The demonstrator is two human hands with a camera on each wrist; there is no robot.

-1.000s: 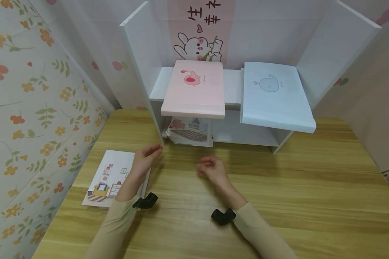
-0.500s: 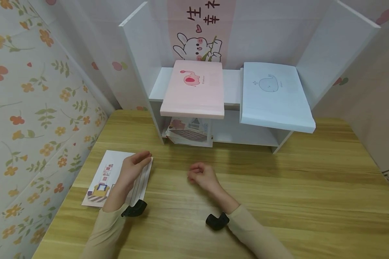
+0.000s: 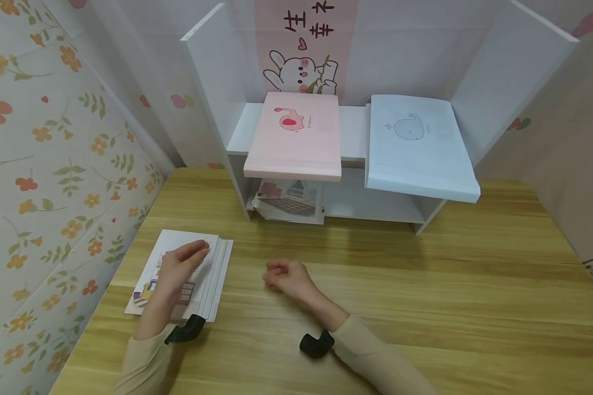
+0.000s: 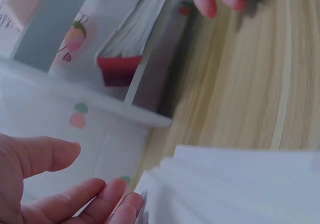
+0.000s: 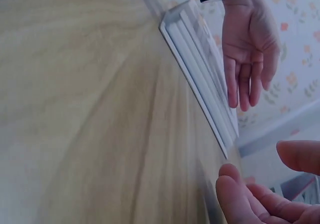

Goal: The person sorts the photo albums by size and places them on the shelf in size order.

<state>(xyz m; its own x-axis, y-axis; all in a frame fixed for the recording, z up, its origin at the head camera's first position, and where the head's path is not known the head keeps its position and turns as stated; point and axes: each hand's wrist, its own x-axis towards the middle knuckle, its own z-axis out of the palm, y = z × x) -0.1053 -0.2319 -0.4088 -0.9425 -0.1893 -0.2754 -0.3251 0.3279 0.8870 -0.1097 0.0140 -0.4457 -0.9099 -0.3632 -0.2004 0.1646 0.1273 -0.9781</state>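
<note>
A small stack of white booklets (image 3: 219,278) lies on the left of the table, a room drawing on its top cover. Just above that cover is my left hand (image 3: 178,269), holding nothing. In the left wrist view its thumb stands apart from the fingers (image 4: 107,191), which come close to the stack's edge; whether they touch it I cannot tell. My right hand (image 3: 292,282) hovers over the wood to the right of the stack, its fingers loosely bent with nothing in them. The right wrist view has its thumb (image 5: 300,156) apart from the fingers.
Behind the hands stands a white shelf unit (image 3: 395,204). A pink elephant book (image 3: 298,145) and a pale blue whale book (image 3: 417,156) lie on its upper board, jutting past the front. More books (image 3: 289,204) sit in the lower left compartment. A flowered curtain (image 3: 69,181) borders the left side.
My left hand has moved left and toward me, from near the shelf's corner to over the booklets. My right hand has also shifted left and nearer. The books stay put.
</note>
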